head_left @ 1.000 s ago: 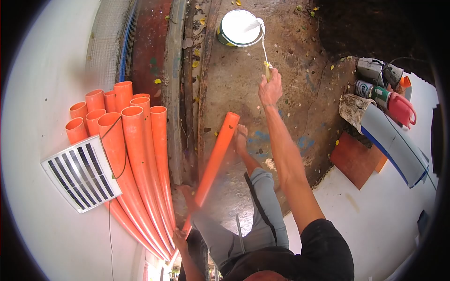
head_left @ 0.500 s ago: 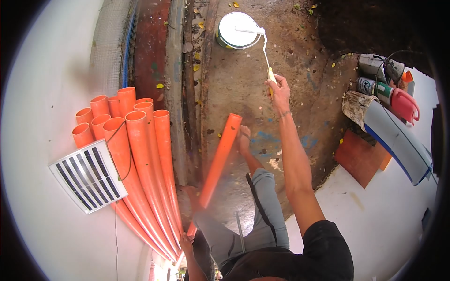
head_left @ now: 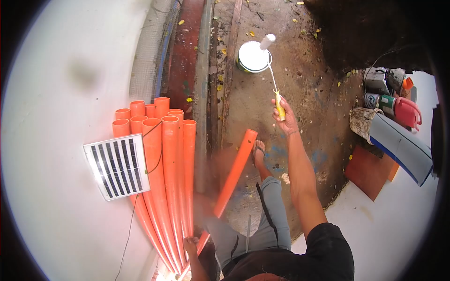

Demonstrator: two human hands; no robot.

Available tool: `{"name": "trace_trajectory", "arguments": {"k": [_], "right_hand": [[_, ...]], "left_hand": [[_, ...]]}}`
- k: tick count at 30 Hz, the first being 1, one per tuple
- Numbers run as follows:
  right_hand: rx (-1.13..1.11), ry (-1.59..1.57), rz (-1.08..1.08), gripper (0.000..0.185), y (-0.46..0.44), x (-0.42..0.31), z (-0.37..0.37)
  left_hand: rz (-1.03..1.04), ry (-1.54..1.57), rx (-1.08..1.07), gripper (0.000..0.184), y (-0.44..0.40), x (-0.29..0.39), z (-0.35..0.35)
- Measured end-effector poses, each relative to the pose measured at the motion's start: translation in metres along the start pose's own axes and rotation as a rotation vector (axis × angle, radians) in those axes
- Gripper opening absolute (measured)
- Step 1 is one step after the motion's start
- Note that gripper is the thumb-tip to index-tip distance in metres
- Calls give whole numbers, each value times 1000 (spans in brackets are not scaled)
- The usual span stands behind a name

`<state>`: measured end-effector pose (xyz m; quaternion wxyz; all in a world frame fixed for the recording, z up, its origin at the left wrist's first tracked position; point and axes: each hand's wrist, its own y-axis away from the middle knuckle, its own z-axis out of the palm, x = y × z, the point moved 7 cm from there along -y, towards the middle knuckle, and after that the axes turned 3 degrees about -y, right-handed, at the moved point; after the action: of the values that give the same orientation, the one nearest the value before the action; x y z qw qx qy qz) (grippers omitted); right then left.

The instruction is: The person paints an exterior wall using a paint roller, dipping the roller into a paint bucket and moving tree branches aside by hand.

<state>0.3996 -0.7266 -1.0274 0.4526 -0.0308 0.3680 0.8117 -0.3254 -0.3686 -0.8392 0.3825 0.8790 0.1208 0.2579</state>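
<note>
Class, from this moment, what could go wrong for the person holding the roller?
The white roller head, seen at the edge of the open bucket, might drip onto the floor. A knock could tip the bucket. The single orange pipe beside the foot might cause a stumble.

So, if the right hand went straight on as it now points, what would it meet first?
Beyond the paint roller it holds, the right hand would probably meet the bucket near its rim; depth is unclear, it may pass above.
</note>
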Motion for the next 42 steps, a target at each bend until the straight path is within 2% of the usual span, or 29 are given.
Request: {"name": "trace_trajectory", "arguments": {"k": [3, 5, 9, 10, 11, 12, 13, 14, 15, 17, 20, 23, 24, 27, 29, 32, 36, 39, 40, 42], "right_hand": [[-101, -59, -11, 51, 36, -9, 42], [-160, -68, -37, 46, 68, -15, 78], [-340, -63, -52, 34, 147, -6, 157], [-346, -61, -42, 35, 165, 1, 171], [-375, -48, -63, 37, 187, 8, 192], [-441, -7, -70, 39, 225, 24, 240], [-500, 17, -17, 39, 234, 36, 244], [-418, 93, -47, 39, 277, 56, 286], [-585, 38, 61, 38, 292, 76, 298], [-420, 220, -61, 51, 348, 121, 347], [-876, 93, 130, 35, 376, 206, 399], [-916, 55, 107, 46, 457, 292, 493], [-933, 11, 136, 47, 479, 314, 517], [-995, -90, 192, 51, 519, 362, 561], [-1052, -115, 204, 55, 536, 379, 571], [-1156, -185, 258, 54, 565, 397, 580], [-1313, -82, 196, 49, 620, 396, 589], [-1381, -107, 223, 48, 653, 394, 582], [-1365, -138, 209, 48, 662, 396, 577], [-1402, -152, 276, 48, 676, 404, 567]], "left_hand": [[107, 289, -193, 19, -14, -26, -22], [302, -302, 14, 29, -1, -8, -40], [317, -27, 243, 40, -23, -51, -121], [382, 406, 241, 37, -25, -46, -142], [536, 411, 307, 33, -17, -14, -174], [543, 266, 438, 30, -15, 10, -212], [558, 249, 494, 28, 8, 56, -258], [616, 334, 544, 25, 0, 61, -303], [672, 273, 587, 23, 10, 78, -352], [772, 67, 713, 21, 16, 77, -438], [631, -46, 588, 20, 35, 43, -529], [608, 410, 611, 22, 53, -1, -597], [638, 448, 629, 21, 56, -9, -618], [681, 514, 790, 17, 109, 21, -682], [829, 393, 932, 19, 131, 32, -724], [920, 278, 1232, 28, 180, 43, -783], [1061, 138, 1523, 32, 242, 52, -837], [976, 118, 1427, 31, 269, 59, -841], [925, 130, 1261, 28, 270, 60, -831], [755, 34, 1093, 27, 245, 30, -800]]}}
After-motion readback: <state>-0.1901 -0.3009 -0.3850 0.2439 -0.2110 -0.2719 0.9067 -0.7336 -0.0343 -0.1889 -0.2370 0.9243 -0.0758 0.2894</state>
